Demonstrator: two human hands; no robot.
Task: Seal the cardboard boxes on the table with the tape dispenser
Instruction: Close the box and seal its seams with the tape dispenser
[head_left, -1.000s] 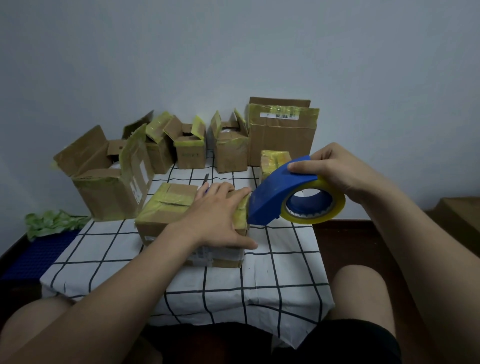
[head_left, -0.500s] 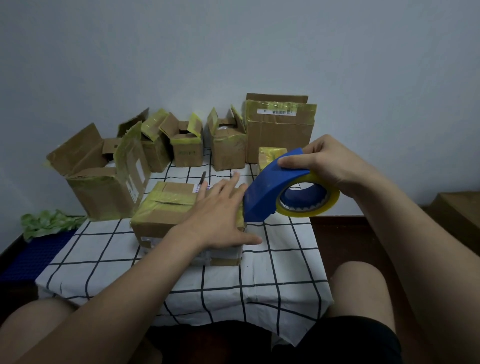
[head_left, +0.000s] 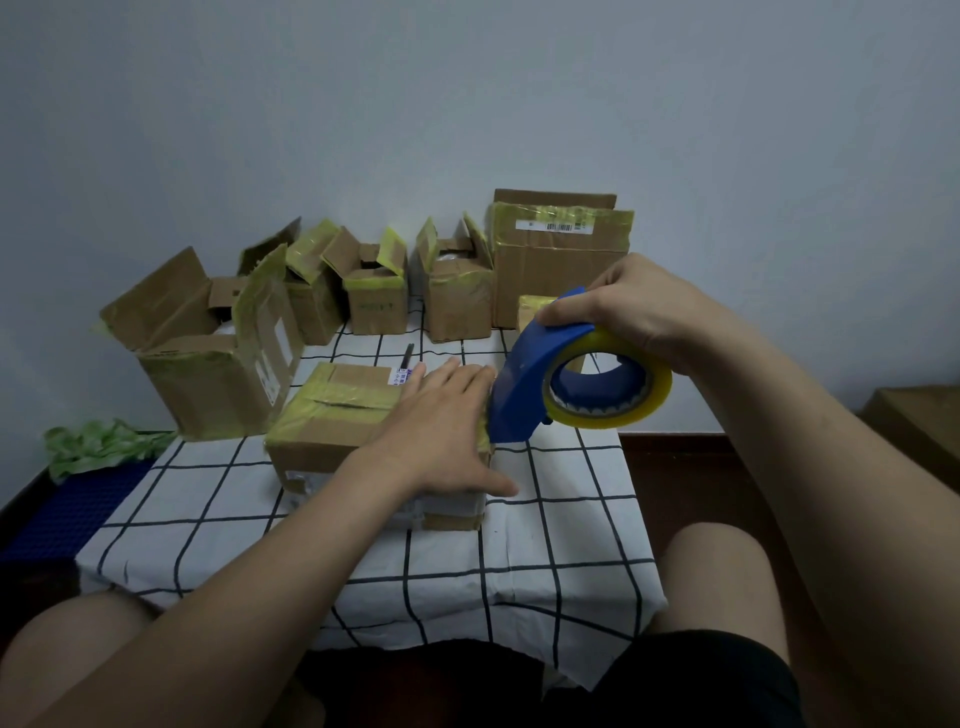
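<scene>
The closed cardboard box (head_left: 332, 415) sits in the middle of the table (head_left: 550, 525), its top banded in yellowish tape. The left hand (head_left: 441, 431) lies flat on the right end of the top, fingers straight and spread, with the thumb reaching past the box's near right corner. The right hand (head_left: 639, 306) grips the blue tape dispenser (head_left: 524, 384) from above, fingers curled over its top. The dispenser's front edge meets the box's right edge, just beside the left fingertips, and the tape roll (head_left: 652, 397) hangs out to the right over the cloth.

Bare checked cloth runs along the near edge and to the right of the box. A large open box (head_left: 208, 384) stands close on the left. A row of open boxes (head_left: 374, 291) and a tall box (head_left: 556, 270) line the far edge.
</scene>
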